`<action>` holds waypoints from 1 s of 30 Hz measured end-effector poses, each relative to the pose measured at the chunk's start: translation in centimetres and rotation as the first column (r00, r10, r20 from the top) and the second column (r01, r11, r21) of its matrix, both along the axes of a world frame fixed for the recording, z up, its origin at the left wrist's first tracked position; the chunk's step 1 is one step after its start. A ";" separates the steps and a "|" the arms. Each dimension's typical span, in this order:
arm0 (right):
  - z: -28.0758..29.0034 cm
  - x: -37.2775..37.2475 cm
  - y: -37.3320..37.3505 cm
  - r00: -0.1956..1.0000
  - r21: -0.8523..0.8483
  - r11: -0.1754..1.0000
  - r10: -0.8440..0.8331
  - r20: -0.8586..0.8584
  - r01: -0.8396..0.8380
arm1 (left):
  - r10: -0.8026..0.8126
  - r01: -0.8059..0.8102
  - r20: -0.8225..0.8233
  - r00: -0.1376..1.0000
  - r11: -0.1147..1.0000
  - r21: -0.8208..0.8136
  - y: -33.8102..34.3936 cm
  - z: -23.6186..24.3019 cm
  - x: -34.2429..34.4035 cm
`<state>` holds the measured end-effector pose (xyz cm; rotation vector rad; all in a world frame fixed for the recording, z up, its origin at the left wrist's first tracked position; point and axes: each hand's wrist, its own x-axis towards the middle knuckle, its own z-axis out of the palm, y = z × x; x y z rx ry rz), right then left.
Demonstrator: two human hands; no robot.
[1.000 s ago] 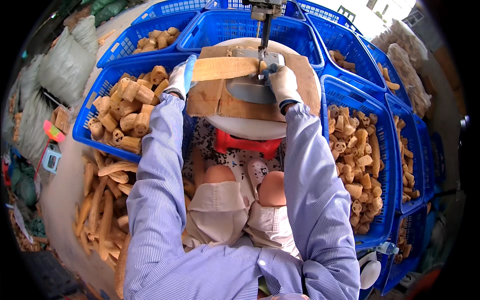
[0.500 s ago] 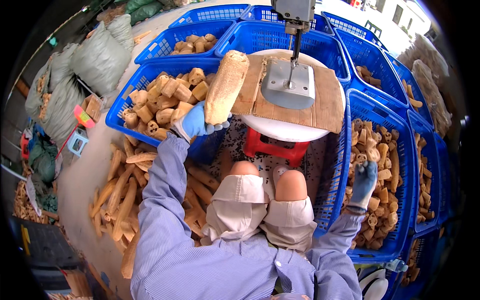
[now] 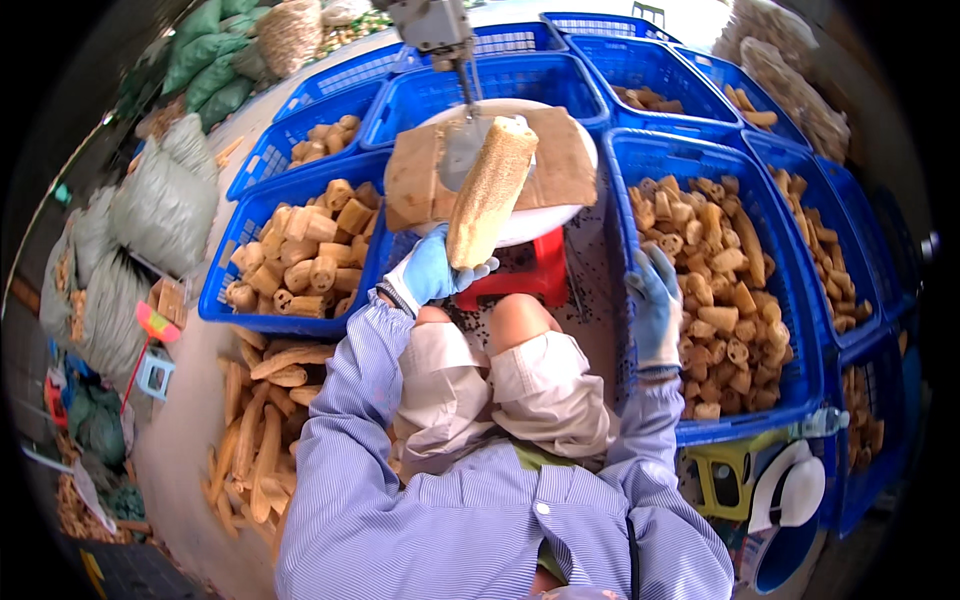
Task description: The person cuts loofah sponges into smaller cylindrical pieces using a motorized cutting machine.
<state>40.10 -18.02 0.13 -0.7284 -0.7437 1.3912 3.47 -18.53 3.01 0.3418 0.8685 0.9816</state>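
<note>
A long tan loofah (image 3: 495, 190) stands tilted up in my left hand (image 3: 435, 270), whose blue-and-white glove wraps round its lower end. Its upper part is in front of a brown cardboard sheet (image 3: 560, 165) on a round white top and hides much of a metal plate (image 3: 460, 155) there. Over the plate hangs a grey machine head (image 3: 430, 25) with a thin vertical rod. My right hand (image 3: 655, 305), gloved too, is at the near-left rim of the right blue basket (image 3: 810, 390). Nothing shows in it, and its fingers are apart. Cut loofah pieces (image 3: 725, 320) heap in that basket.
Another blue basket (image 3: 225, 310) at left holds more cut pieces. Whole loofahs (image 3: 265, 450) are piled on the floor at my left. A red stool (image 3: 520, 275) shows under the white top. More blue baskets surround the machine; full sacks (image 3: 165, 200) lean at far left.
My view has shifted right. The loofah in my left hand has come in front of the metal plate. My right hand has let go of a loofah piece and drawn back to the basket's rim.
</note>
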 end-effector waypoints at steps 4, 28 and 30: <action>3.4 -3.1 0.8 0.979 0.213 0.973 0.049 0.198 -0.091 | 0.020 -0.010 -0.253 0.967 0.999 0.042 0.2 -0.1 5.9; -0.9 1.2 2.8 0.989 0.001 0.990 0.143 0.025 -0.144 | -0.011 0.117 -0.648 0.762 0.986 0.120 -1.3 0.8 11.9; -1.8 0.8 2.7 0.993 -0.048 0.995 0.088 -0.081 -0.092 | 0.053 0.113 -0.706 0.706 0.976 0.186 -1.9 1.3 12.9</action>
